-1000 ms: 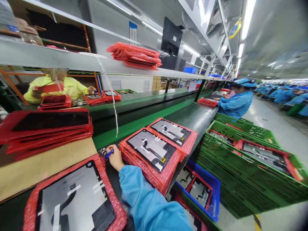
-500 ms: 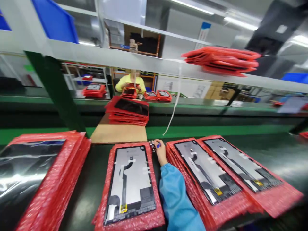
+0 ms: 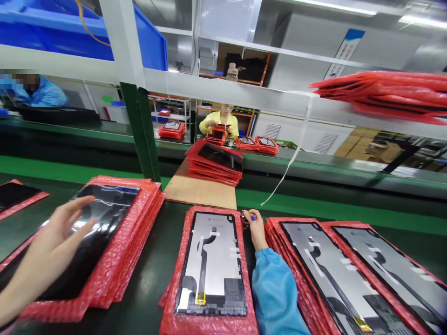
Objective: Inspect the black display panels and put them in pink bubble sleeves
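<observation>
My left hand hovers with fingers spread over a glossy black screen panel, which tops a pile of red bubble-wrap sleeves. Whether it touches the panel I cannot tell. Beyond the middle pile, my right hand has its fingers closed around something small with a blue end. Beside those fingertips is a small shiny metallic thing, too small to name. Just left of my right forearm, a screen panel lies back side up on red bubble wrap, showing its dark flex cable and yellow-taped connector.
More back-up panels lie on red sleeves at the right. A wooden board bridges toward the far bench, with a sleeve pile on its far end. A white strap dangles from the shelf. A person in yellow works opposite.
My left hand has come into view at the left, over the black panel. The view has turned left, so things appear farther right. My right hand stays by the top of the middle panel.
</observation>
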A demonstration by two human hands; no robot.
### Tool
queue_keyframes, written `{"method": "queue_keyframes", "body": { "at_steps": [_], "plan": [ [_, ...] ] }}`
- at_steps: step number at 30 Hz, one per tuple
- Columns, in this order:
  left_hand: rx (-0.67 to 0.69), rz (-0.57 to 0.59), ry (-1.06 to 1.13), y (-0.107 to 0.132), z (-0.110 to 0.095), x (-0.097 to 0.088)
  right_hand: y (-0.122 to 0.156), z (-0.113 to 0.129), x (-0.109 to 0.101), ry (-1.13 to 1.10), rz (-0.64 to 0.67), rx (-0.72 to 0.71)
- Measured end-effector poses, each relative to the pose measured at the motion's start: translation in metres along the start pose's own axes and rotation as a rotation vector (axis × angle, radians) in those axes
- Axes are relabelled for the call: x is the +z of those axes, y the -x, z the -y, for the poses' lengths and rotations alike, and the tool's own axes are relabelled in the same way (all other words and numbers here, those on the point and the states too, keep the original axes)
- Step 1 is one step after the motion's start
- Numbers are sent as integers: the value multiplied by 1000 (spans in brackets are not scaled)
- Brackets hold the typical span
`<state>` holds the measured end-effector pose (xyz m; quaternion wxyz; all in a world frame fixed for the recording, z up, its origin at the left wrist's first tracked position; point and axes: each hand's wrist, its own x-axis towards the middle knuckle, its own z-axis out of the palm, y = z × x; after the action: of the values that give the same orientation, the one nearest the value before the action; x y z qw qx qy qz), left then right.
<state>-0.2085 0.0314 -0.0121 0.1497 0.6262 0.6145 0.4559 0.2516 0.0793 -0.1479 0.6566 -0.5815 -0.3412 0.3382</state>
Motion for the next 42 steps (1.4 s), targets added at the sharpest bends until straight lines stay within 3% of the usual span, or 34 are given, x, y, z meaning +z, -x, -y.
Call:
{"method": "queue_keyframes", "body": {
  "at_steps": [6,9,11,15,19,25,31,37,40,42],
  "plan": [
    [-174,459,515,61,-50,54,17,28,-2,-53,-41,-94],
    [-316,665,674,73,-61,81,50,50,-9,-89,-27,-140],
    [-437,731,772,72,-64,94,82,63,-12,-106,40,-99],
    [-703,750,969,66,-64,110,146,77,-13,-29,301,77],
    [-772,726,1033,67,-57,120,171,72,-7,151,323,60],
    [-771,720,1054,64,-63,120,169,57,-2,385,243,-32],
    [-853,679,1064,60,-72,117,169,63,1,450,260,-70],
    [-888,607,1045,54,-69,123,167,61,-1,371,218,-21],
    [-846,583,1049,50,-77,127,164,59,-4,254,247,46],
    [-801,635,1051,47,-87,133,162,58,-5,162,276,84]
  ]
}}
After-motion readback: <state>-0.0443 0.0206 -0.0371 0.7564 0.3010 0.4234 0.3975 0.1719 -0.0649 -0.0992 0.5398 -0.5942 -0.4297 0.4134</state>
